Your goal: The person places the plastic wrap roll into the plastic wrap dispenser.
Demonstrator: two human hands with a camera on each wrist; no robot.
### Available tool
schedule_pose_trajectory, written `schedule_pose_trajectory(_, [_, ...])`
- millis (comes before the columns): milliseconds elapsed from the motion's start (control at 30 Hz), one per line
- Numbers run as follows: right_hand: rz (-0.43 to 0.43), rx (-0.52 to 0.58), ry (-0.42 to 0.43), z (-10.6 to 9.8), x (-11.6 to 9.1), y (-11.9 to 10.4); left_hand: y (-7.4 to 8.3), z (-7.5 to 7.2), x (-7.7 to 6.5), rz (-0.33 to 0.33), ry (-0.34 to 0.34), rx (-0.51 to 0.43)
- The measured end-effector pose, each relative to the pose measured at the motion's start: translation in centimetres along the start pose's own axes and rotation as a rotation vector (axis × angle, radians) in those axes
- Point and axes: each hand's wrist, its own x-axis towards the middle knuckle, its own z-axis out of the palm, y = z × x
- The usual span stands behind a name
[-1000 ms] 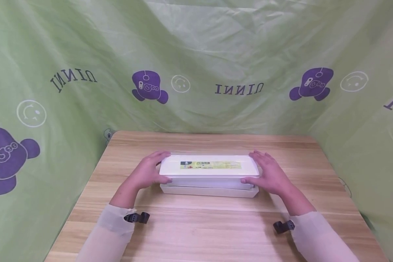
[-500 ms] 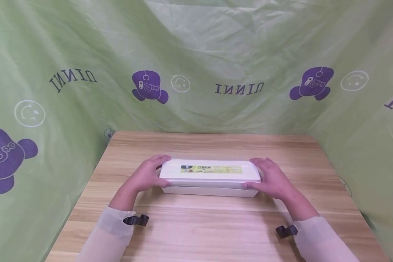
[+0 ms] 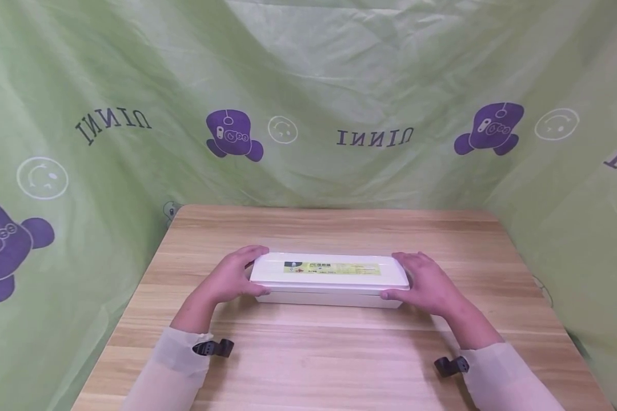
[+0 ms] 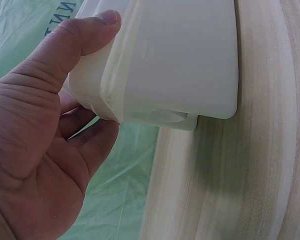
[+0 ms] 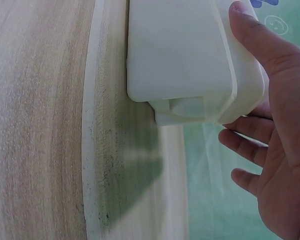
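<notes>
A long white plastic box [image 3: 329, 298] stands crosswise on the table, with its white lid [image 3: 329, 281] on top. A yellow-green printed label [image 3: 331, 268] lies along the lid. My left hand [image 3: 231, 277] grips the lid's left end, thumb on the near side and fingers round the far corner. At the other end my right hand [image 3: 427, 283] holds the lid in the same way. Both wrist views show the thumbs against the lid's side, close above the seam with the box body [image 4: 185, 55]. Some fingertips are hidden behind the lid.
The wood-grain table [image 3: 308, 359] extends in front of and beside the box. A green curtain [image 3: 308, 177] with purple figures hangs behind and on both sides. A small black device [image 3: 221, 348] is strapped at each wrist.
Both hands have lowered the lid onto the box and drawn it slightly toward the near side. The gap between lid and box has closed. The box body has stayed in place.
</notes>
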Motion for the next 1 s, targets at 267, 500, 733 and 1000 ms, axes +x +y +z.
schedule_pose_trajectory(267, [-0.009, -0.023, 0.008, 0.1, 0.0, -0.3, -0.3, 0.2, 0.0, -0.007, -0.033, 0.028])
schedule_pose_trajectory(500, [-0.032, -0.022, -0.003, 0.3, -0.2, -0.2, -0.5, 0.6, -0.4, -0.035, -0.05, 0.021])
schedule_pose_trajectory(733, [-0.042, -0.012, -0.028, 0.8, -1.1, 0.3, -1.5, 1.5, -1.0, 0.042, -0.034, -0.01])
schedule_pose_trajectory(1000, [-0.05, 0.022, -0.037, 1.5, -1.5, 0.7, -1.9, 2.4, -1.4, 0.041, 0.005, -0.007])
